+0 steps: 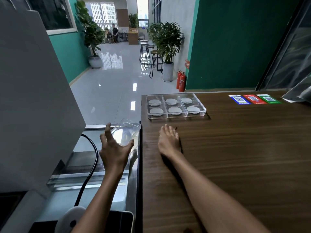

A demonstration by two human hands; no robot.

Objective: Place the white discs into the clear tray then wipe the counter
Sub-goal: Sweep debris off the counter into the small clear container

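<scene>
left hand (116, 148) grips a clear lid (125, 132); right hand (169, 142) rests flat, fingers relaxed, on the counter (235, 148) near the tray (175, 105).

The tabletop (235, 148) is dark brown with a streaky wood grain. The tray (200, 105) is clear, its six discs (174, 110) pale grey-white. Three stickers (254, 99) run blue, red, green; the wall (235, 39) is deep green.
</scene>
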